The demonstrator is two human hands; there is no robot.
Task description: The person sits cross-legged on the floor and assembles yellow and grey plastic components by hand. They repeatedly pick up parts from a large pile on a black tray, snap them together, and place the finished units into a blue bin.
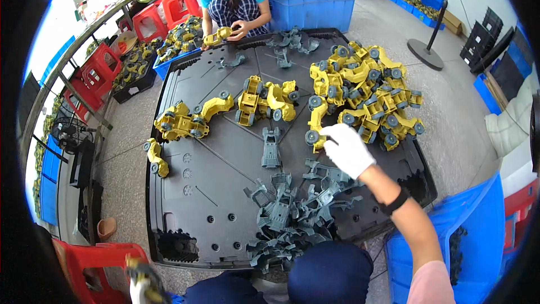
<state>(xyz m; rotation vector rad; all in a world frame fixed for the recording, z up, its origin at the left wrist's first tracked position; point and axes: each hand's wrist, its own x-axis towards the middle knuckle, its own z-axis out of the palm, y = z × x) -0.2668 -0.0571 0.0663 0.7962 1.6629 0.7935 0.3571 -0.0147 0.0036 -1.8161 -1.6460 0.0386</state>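
My right hand (350, 151), in a white glove, has its fingertips on the rear end of a yellow toy car (318, 117) with grey wheels, at the left edge of a heap of similar toy cars (365, 87). Low at the left rim, my left hand (136, 294), also gloved, holds a yellow and grey toy car (145, 275), blurred and partly cut off. Grey plastic toy car frames (278, 208) lie piled at the table's near edge. A single grey frame (271, 147) rests apart, near the middle.
Several yellow toy cars (181, 121) sit across the black table (197, 202). Opposite me, a person (239, 8) handles another one beside a large blue bin (311, 5). A blue crate (467, 236) stands at my right, a red stool (104, 259) at my left.
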